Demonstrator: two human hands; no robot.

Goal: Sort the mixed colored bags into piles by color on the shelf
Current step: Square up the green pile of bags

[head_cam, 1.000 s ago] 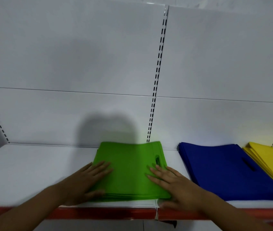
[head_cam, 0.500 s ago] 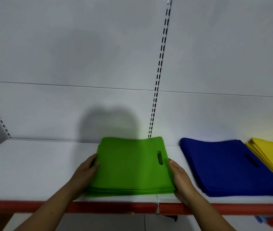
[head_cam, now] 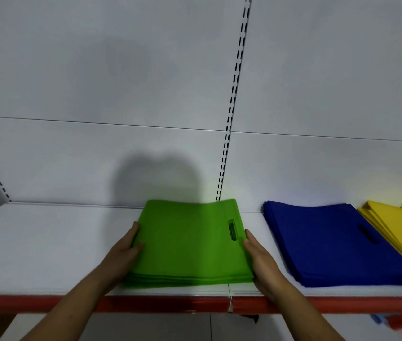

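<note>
White shelf, red front edge, slotted back panel

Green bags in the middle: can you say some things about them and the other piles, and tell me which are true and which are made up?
1. The green pile sits between the two hands, the left hand at its left edge and the right hand at its right edge. True.
2. The blue pile lies to the left of the green pile. False: it lies to the right of it.
3. The yellow pile is the farthest right, next to the blue pile. True.
4. The green pile and the blue pile touch. False: a strip of white shelf shows between them.
</note>
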